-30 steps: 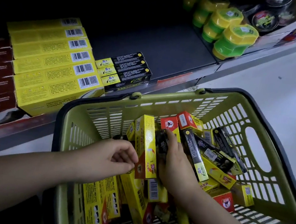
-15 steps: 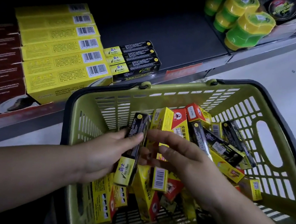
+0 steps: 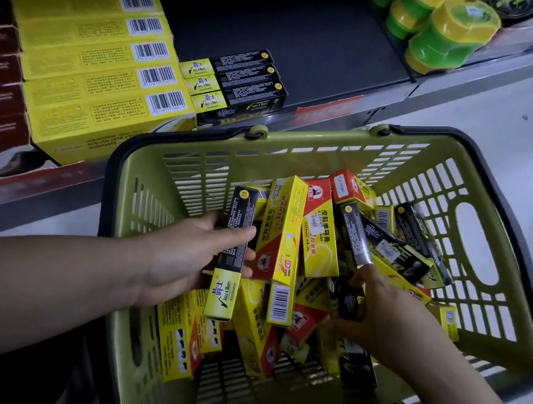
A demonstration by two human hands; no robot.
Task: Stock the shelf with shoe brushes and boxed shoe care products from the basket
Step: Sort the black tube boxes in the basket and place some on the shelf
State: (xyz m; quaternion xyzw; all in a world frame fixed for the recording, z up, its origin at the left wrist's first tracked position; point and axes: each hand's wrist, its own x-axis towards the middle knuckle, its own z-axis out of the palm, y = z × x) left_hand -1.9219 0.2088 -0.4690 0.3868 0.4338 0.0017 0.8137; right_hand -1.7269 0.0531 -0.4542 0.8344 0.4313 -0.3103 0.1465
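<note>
Nearest black-and-yellow box point(image 3: 223, 294): "Jazz & Blues" on the yellow end.
Shelf black-and-yellow boxes point(image 3: 237, 86): "Jazz & Blues" again.
Red-and-yellow box point(image 3: 321, 230): "皮鞋美容膏" down the front.
Large yellow boxes point(image 3: 97, 72): barcodes, digits too small to read.

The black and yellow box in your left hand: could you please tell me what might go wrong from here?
The left hand holds the black and yellow box mid-length, so it might slip into the basket. The right hand grips a black box among leaning yellow boxes; lifting it may topple them. The matching boxes sit near the shelf edge and could be knocked off.
</note>
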